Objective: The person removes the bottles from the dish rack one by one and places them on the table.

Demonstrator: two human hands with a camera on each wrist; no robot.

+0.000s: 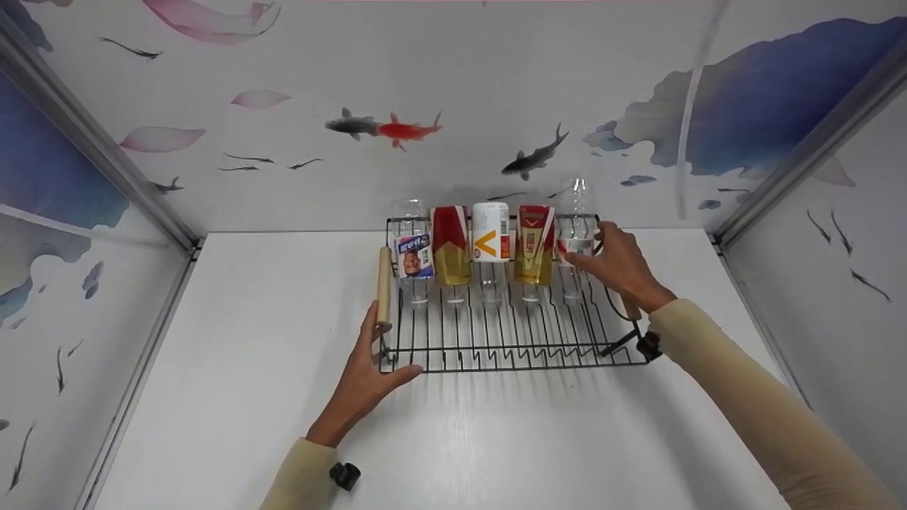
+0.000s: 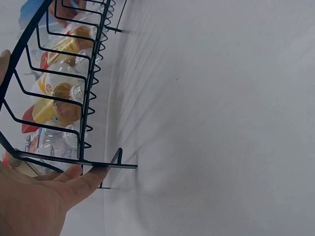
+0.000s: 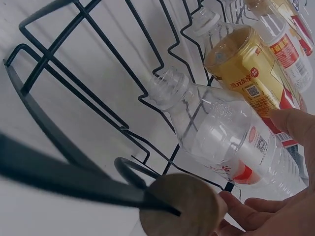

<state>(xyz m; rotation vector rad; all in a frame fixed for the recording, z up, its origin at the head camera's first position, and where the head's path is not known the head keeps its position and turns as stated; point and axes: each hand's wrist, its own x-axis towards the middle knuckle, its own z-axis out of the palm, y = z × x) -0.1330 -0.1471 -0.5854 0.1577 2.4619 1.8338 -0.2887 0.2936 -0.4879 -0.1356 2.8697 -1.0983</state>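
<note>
Several plastic bottles lie side by side, necks toward me, on a black wire rack (image 1: 496,359) in the head view. My right hand (image 1: 616,265) holds the clear bottle (image 3: 216,128) at the right end, its thumb on the near side and fingers by the rack's right side. Beside that bottle lies one with a red and gold label (image 1: 535,244). At the rack's front left corner, my left hand (image 1: 361,379) touches the frame, fingers extended along the side below the wooden handle (image 1: 383,283), thumb spread toward the front rail.
The remaining bottles include a white-labelled bottle (image 1: 490,230), another red and gold bottle (image 1: 451,244) and a bottle with a picture label (image 1: 414,256). A second wooden handle (image 3: 179,204) is on the right. Painted walls enclose the white table (image 1: 234,340).
</note>
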